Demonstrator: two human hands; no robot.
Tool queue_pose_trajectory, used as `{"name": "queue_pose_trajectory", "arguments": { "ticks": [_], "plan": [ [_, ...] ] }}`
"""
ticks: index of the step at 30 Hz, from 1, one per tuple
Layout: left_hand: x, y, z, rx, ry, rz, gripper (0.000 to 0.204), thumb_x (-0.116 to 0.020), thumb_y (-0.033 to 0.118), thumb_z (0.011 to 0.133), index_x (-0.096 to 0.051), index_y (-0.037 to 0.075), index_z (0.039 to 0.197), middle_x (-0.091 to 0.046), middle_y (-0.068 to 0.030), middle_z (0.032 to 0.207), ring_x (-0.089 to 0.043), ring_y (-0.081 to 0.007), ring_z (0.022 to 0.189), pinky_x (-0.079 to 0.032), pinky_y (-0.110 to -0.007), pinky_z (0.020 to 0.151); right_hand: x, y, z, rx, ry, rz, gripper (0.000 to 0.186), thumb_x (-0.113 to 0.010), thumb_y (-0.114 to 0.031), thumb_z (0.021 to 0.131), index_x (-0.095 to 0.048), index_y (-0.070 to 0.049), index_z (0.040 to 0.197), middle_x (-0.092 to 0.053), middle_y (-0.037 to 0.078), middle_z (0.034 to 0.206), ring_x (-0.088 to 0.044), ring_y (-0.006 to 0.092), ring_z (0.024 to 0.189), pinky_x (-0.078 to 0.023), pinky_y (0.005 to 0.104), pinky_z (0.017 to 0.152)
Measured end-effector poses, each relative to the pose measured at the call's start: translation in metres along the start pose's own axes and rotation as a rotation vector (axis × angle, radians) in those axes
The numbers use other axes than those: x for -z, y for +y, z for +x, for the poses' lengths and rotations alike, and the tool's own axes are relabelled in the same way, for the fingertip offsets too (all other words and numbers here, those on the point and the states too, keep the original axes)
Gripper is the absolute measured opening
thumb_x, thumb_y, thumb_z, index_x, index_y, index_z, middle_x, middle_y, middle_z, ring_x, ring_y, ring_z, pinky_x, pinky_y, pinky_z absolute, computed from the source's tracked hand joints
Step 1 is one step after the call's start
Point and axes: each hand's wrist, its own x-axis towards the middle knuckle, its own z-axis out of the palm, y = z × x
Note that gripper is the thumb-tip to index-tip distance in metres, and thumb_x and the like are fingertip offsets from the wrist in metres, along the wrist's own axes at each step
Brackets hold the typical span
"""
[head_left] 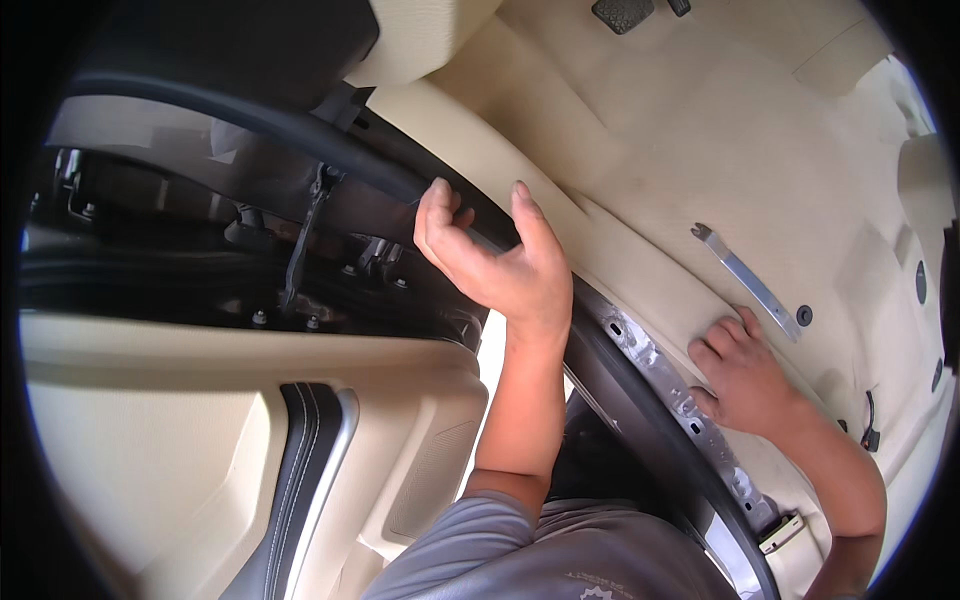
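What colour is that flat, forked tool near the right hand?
The forked tool is silver-grey, like bare metal; the head view shows it best.

I saw a grey short-sleeved shirt [650, 545] on the person, its left sleeve [490, 520] creased in soft folds. A white, jagged-edged emblem [597, 594] showed beside faint lettering [598, 578]. Left hand [515, 265] and right hand [742, 375] were bare.

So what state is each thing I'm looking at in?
Car door: open.
Metal sill: uncovered, slots showing.
Forked metal tool: lying unheld on the beige carpet.
Black cable: out on the carpet; connection unclear.
Left hand: raised, fingers curled, apparently empty.
Right hand: fingers bent against the carpet edge; grip unclear.
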Motion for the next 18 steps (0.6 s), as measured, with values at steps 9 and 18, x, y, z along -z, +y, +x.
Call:
{"name": "queue_pose_trajectory", "arguments": {
  "ticks": [9,18],
  "plan": [
    [0.017,-0.005,-0.073,0.537,-0.464,-0.163,0.057,-0.080,0.009,0.088,-0.055,-0.010,0.135,-0.070,-0.0198,0.107,-0.068,-0.0294,0.089,-0.055,-0.041,0.082,0.079,-0.076,0.235,0.061,0.633,0.425,0.071,-0.072,-0.026,0.086,-0.047,0.010,0.141,-0.062,0.030,0.128,-0.064,0.0447,0.114,-0.052,0.0470,0.098],
    [0.006,-0.036,-0.088,0.712,-0.610,-0.071,0.019,-0.076,0.012,0.094,-0.068,-0.006,0.095,-0.070,-0.0147,0.075,-0.061,-0.0233,0.061,-0.053,-0.039,0.064,0.104,-0.102,0.276,0.046,0.421,0.492,0.060,-0.070,-0.020,0.086,-0.050,0.011,0.133,-0.064,0.030,0.124,-0.064,0.0431,0.114,-0.053,0.0461,0.098]
  ]
}}
